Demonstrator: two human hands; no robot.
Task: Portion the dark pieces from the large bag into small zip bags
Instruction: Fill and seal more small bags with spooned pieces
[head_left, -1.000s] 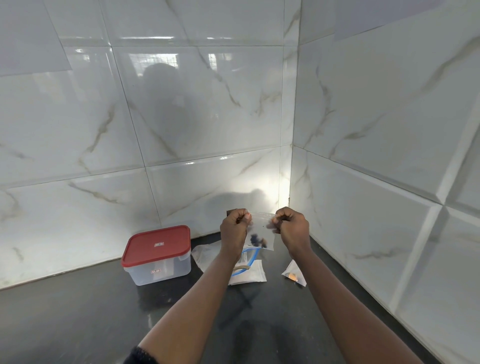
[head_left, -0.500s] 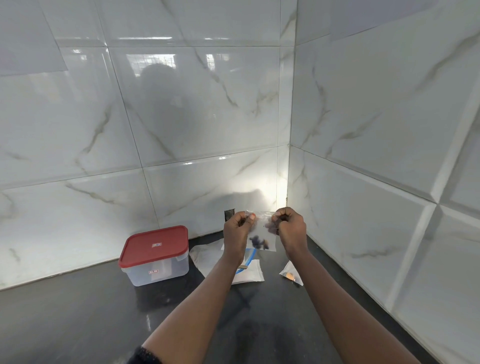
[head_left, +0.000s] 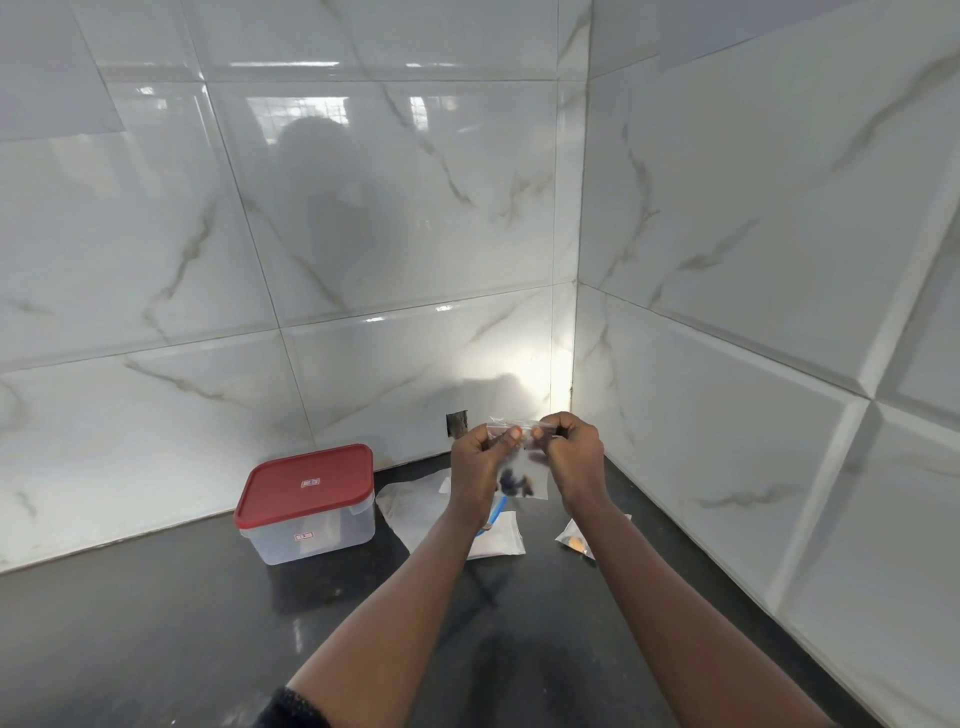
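Observation:
A small clear zip bag (head_left: 525, 470) hangs in the air above the dark counter, with a few dark pieces (head_left: 514, 482) at its bottom. My left hand (head_left: 475, 467) pinches its top edge on the left. My right hand (head_left: 571, 460) pinches the top edge on the right, close to the left one. Below them on the counter lies the large clear bag (head_left: 415, 506) with a blue zip strip (head_left: 497, 512), partly hidden by my left forearm.
A clear plastic box with a red lid (head_left: 309, 501) stands at the left by the wall. Another small bag with something orange in it (head_left: 574, 540) lies at the right. Tiled walls meet in a corner just behind my hands. Black counter (head_left: 156, 623) spreads toward me.
My two hands have drawn closer together along the small bag's top edge. The bag hangs in about the same place.

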